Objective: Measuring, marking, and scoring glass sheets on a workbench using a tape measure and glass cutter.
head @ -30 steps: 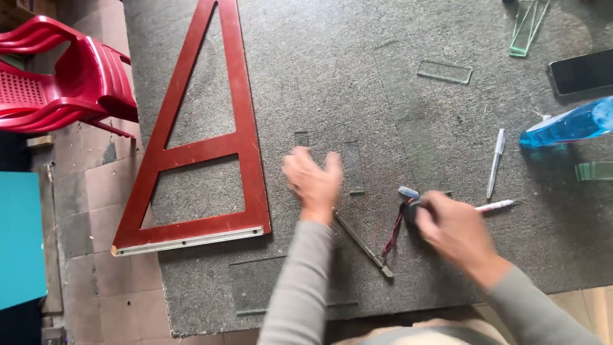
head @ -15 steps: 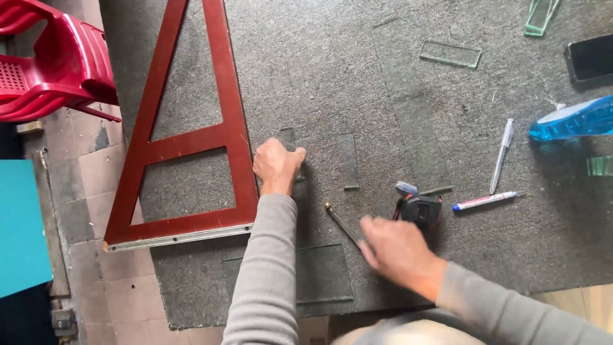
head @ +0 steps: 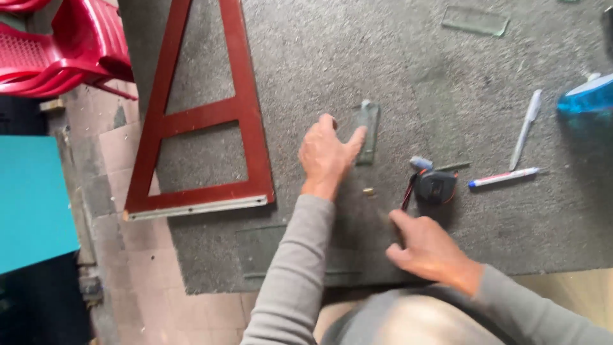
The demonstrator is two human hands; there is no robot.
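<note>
My left hand (head: 329, 153) rests on the grey carpeted table (head: 383, 57), fingers apart, its thumb touching the edge of a small clear glass strip (head: 368, 131). My right hand (head: 428, 249) is nearer the front edge, closed around the end of a thin metal tool (head: 377, 201) whose brass tip points toward the left hand; its shaft is blurred. A black tape measure (head: 435, 186) lies just right of the two hands.
A red wooden triangular frame (head: 246, 128) lies at the left of the table. A marker (head: 504, 177), a white pen (head: 527, 128), a blue spray bottle (head: 587, 96) and another glass piece (head: 476, 20) lie at the right. Red plastic chairs (head: 57, 51) stand beside the table.
My right hand left the tape measure, came toward the front edge and closed on the thin tool. My left hand shifted right until its thumb met the glass strip.
</note>
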